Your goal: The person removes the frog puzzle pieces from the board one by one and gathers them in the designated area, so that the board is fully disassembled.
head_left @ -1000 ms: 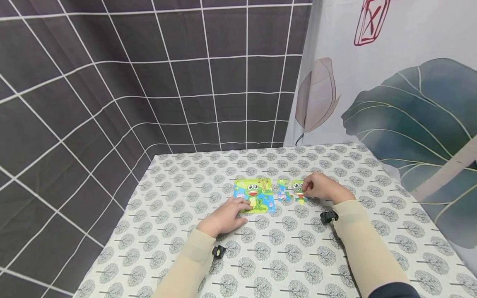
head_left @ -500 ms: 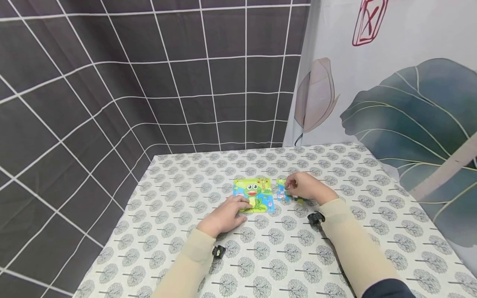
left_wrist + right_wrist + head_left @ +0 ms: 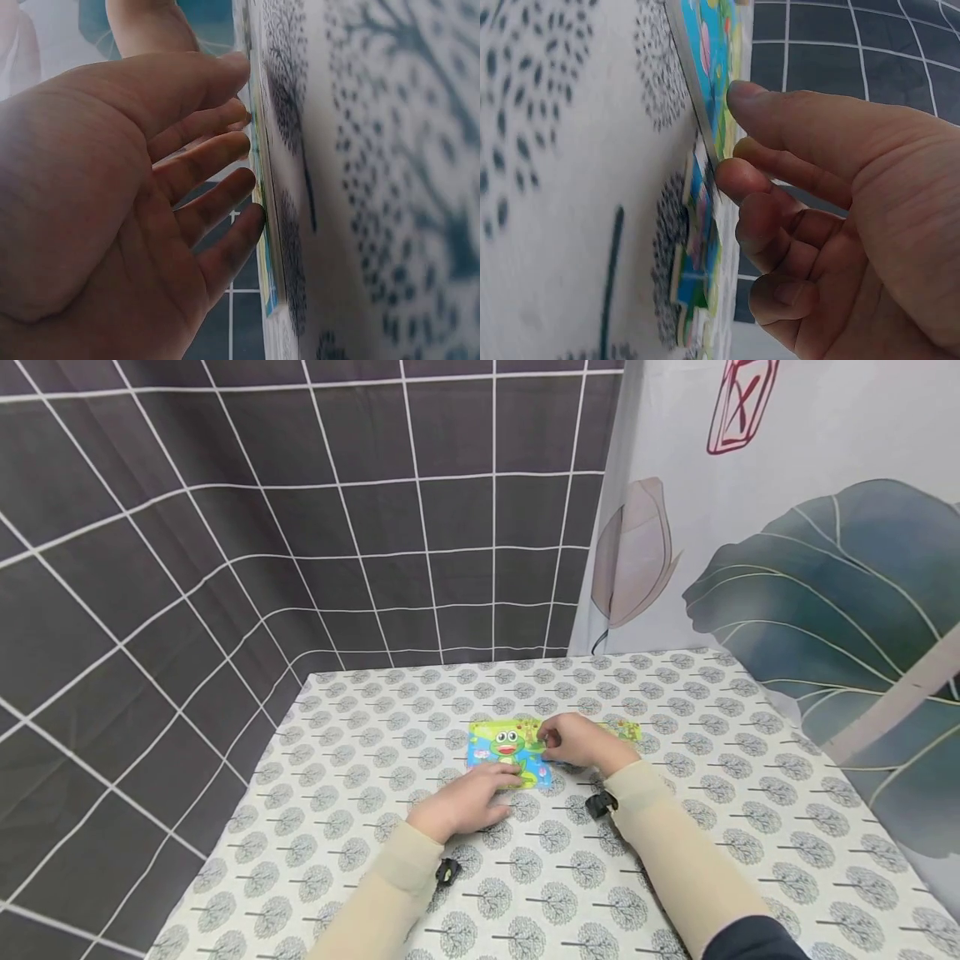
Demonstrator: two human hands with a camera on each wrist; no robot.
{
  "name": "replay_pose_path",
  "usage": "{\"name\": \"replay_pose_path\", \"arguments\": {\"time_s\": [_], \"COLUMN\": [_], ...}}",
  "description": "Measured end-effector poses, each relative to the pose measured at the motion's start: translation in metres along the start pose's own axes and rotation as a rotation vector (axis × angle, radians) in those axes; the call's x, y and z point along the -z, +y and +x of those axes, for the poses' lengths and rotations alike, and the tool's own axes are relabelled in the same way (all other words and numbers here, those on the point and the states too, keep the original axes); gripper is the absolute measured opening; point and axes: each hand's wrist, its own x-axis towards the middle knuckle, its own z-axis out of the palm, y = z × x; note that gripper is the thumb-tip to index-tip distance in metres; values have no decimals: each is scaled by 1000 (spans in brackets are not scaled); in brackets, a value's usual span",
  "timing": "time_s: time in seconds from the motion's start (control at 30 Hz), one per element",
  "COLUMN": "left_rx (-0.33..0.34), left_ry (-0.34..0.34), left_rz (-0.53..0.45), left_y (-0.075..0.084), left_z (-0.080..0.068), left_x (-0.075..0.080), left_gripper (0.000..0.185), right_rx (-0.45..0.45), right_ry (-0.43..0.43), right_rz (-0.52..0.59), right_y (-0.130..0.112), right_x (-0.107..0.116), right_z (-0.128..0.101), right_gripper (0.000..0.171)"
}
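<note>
Head view. A thin rectangular board printed with a green frog on blue and yellow-green (image 3: 486, 747) lies flat on a white cloth printed with grey trees (image 3: 555, 893). I take the board as my landmark. Left hand (image 3: 463, 800) reaches in at its near side, fingers extended over the lower part of the picture. Right hand (image 3: 577, 741) is at its right edge, thumb and forefinger bent toward that edge. Just right of the board, partly behind the right hand, a strip of yellow-green puzzle pieces (image 3: 630, 729) shows. Beige sleeves (image 3: 686, 852) come from the near side. Beyond the board hangs a dark grey curtain with white grid lines (image 3: 450, 518).

Left wrist view. I see the board edge-on. The left hand's fingers are slightly spread and nearly straight, tips against the board's face; they grip nothing.

Right wrist view. Thumb and forefinger stand a little apart at the board's edge, remaining fingers curled inward. I cannot tell whether they have hold of anything. Coloured, notched puzzle pieces lie beside the board's corner, below the forefinger; whether they touch the board, I cannot tell.
</note>
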Motion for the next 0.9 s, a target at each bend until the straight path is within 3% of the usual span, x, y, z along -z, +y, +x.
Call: {"name": "replay_pose_path", "arguments": {"time_s": [0.2,0.63,0.9], "left_rx": [-24,5,9], "left_ry": [-42,-77,-70], "left_rz": [63,100,94], "left_y": [5,11,12], "left_z": [2,3,3], "left_x": [-3,-1,-3], "left_gripper": [58,59,60], "right_rx": [-22,-61,-40], "right_ry": [-3,-3,79], "right_rz": [-41,-41,10], "right_y": [1,-1,0], "right_x": [-10,-15,-16], "right_z": [6,10,10], "right_gripper": [39,33,31]}}
